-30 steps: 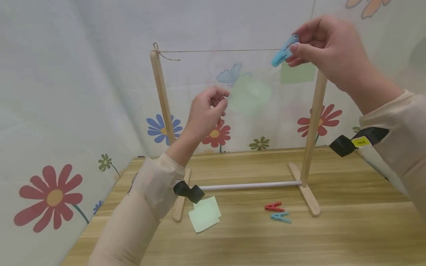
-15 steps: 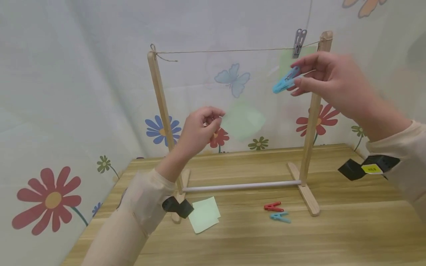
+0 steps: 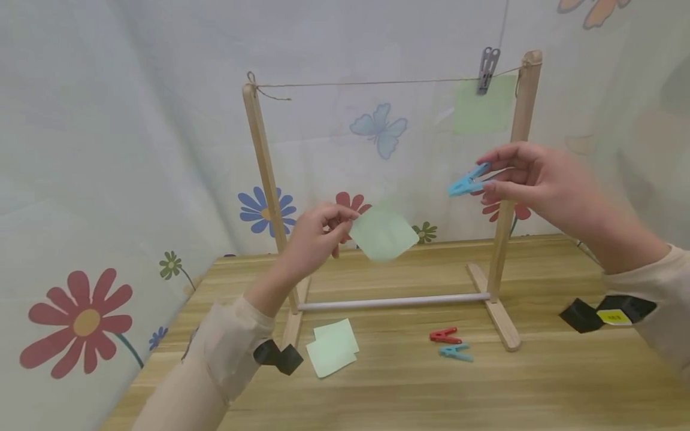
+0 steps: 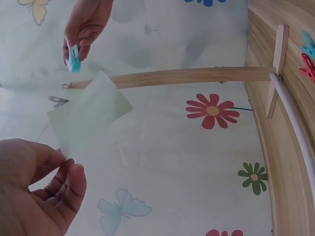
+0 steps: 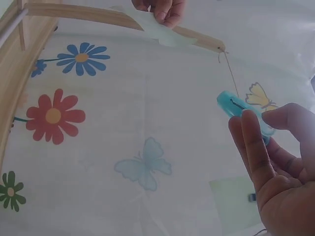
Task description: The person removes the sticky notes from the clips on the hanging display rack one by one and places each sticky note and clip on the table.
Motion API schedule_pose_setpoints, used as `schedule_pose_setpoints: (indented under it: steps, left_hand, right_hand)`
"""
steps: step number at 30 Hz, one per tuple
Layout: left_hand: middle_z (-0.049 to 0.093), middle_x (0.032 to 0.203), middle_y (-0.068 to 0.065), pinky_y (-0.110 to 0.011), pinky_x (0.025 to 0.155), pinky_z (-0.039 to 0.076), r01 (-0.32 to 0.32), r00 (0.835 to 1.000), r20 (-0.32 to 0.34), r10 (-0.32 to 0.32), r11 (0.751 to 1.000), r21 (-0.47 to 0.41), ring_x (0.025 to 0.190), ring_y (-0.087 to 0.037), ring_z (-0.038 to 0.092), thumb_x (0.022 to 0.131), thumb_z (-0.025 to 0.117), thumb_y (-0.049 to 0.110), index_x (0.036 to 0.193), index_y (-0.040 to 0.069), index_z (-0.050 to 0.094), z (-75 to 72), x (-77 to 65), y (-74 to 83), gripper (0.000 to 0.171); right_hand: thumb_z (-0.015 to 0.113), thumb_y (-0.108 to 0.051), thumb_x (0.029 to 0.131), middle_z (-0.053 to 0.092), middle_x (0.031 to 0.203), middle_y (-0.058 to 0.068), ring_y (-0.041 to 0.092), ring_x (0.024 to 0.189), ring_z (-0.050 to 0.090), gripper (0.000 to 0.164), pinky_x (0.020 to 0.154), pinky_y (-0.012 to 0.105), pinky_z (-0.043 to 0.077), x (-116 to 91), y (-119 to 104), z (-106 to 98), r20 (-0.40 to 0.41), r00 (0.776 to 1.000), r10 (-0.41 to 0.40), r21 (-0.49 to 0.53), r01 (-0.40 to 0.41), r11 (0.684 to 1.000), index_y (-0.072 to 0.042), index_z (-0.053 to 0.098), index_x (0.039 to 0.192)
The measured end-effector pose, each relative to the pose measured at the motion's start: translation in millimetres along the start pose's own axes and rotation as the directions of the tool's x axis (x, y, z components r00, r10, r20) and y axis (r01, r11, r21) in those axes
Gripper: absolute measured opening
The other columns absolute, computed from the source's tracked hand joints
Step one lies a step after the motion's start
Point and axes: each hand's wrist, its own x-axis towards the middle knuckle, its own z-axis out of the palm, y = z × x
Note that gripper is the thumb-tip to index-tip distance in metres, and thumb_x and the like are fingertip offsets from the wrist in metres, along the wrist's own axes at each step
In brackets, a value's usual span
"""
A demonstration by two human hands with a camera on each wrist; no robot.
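My left hand (image 3: pixel 318 239) pinches a pale green square of paper (image 3: pixel 384 233) by one corner, in front of the wooden frame and below its string (image 3: pixel 350 82). In the left wrist view the same paper (image 4: pixel 91 115) slants up from the fingertips. To the right, my right hand (image 3: pixel 550 185) holds a light blue clothespin (image 3: pixel 468 181) between thumb and fingers, its nose pointing left. Another green paper (image 3: pixel 481 111) hangs at the string's right end under a grey clothespin (image 3: pixel 487 70). The clothespin (image 5: pixel 241 108) and paper are apart.
The frame's left post (image 3: pixel 264 161) and right post (image 3: pixel 517 137) stand on the wooden table, joined low by a white rod (image 3: pixel 393 301). Two overlapping green papers (image 3: pixel 331 350) lie at front left. A red clothespin (image 3: pixel 445 335) and a blue clothespin (image 3: pixel 456 352) lie at front right.
Both hands have come down from near string height, carrying the green paper and the light blue clothespin. The hanging paper and its grey clothespin are now uncovered by the right hand.
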Motion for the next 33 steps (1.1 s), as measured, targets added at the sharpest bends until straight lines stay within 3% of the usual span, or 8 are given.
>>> schedule_pose_setpoints:
  steps: [4, 7, 13, 33]
  left_hand:
    - [0.060, 0.081, -0.019, -0.023, 0.045, 0.047, -0.007, 1.000, 0.017, 0.006, 1.000, 0.013, 0.049, -0.016, 0.051, 0.094, 0.056, 0.004, 0.107, -0.001, 0.068, 2.4, -7.9, -11.2, 0.018]
    - [0.059, 0.080, -0.017, -0.024, 0.045, 0.049, -0.003, 1.000, 0.015, 0.002, 1.000, 0.014, 0.050, -0.015, 0.051, 0.093, 0.057, 0.003, 0.107, -0.002, 0.068, 3.3, -14.0, -19.3, 0.018]
    - [0.059, 0.079, -0.016, -0.024, 0.045, 0.049, 0.040, 0.999, 0.024, -0.041, 0.999, 0.017, 0.050, -0.014, 0.051, 0.093, 0.058, 0.003, 0.107, -0.002, 0.067, 4.6, -23.1, -33.6, 0.018]
    - [0.061, 0.080, -0.014, -0.024, 0.044, 0.050, 0.196, 0.978, 0.082, -0.192, 0.980, -0.037, 0.060, -0.013, 0.051, 0.093, 0.056, 0.000, 0.107, -0.003, 0.067, 27.7, -51.8, -75.4, 0.018]
  right_hand:
    - [0.063, -0.001, 0.090, 0.071, 0.085, -0.017, 0.003, 0.072, 0.070, 0.030, 0.060, 0.012, 0.051, -8.7, 15.0, 9.2, 0.005, 1.000, -0.010, 0.025, 0.010, 1.000, -0.009, 0.057, 0.119]
    - [0.063, 0.001, 0.089, 0.071, 0.087, -0.017, 0.003, 0.074, 0.071, 0.030, 0.071, 0.011, 0.055, -14.3, 24.2, 16.6, 0.019, 1.000, -0.009, 0.064, 0.008, 0.998, -0.002, 0.057, 0.118]
    - [0.064, -0.003, 0.090, 0.071, 0.087, -0.015, 0.005, 0.074, 0.071, 0.031, 0.071, 0.013, 0.056, -23.8, 34.5, 30.2, 0.057, 0.998, 0.041, 0.073, -0.045, 0.996, -0.001, 0.057, 0.120]
    - [0.066, -0.002, 0.088, 0.066, 0.087, -0.015, 0.005, 0.074, 0.064, 0.032, 0.061, 0.020, 0.056, -58.3, 70.5, 66.9, 0.095, 0.995, 0.038, 0.118, -0.050, 0.992, 0.006, 0.058, 0.117]
